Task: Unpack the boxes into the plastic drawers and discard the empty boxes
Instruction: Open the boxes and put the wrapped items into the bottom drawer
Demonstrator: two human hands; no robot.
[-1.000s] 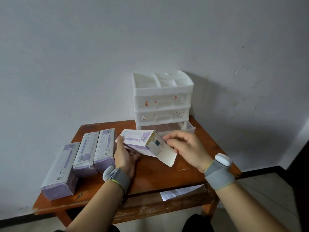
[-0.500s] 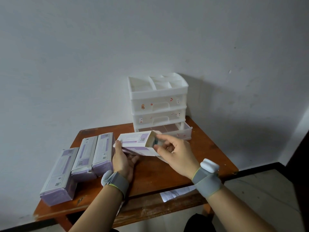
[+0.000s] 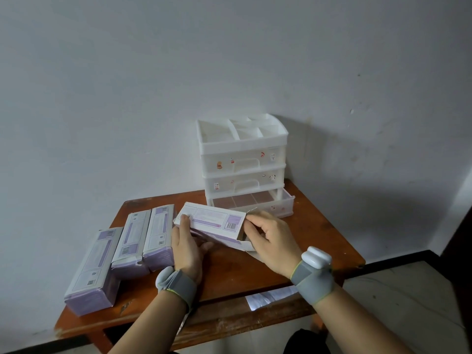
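Observation:
A white and purple box (image 3: 214,219) is held just above the wooden table (image 3: 314,233), its right end flap open. My left hand (image 3: 187,249) grips its left end from below. My right hand (image 3: 270,238) is at the open end, fingers curled into the opening; what they hold is hidden. Behind stands the white plastic drawer unit (image 3: 242,164), with its bottom drawer (image 3: 255,204) pulled out and showing divided compartments. Three more closed boxes lie on the left: one nearest the edge (image 3: 93,269), one in the middle (image 3: 131,241) and one beside my left hand (image 3: 159,233).
The table stands against a grey wall. A white paper sheet (image 3: 270,296) sticks out from the shelf under the tabletop. The floor lies to the right, with a dark skirting line along the wall.
My right hand moved from the box's open flap into the open end. The box has turned flatter and lies lower, with its label side up.

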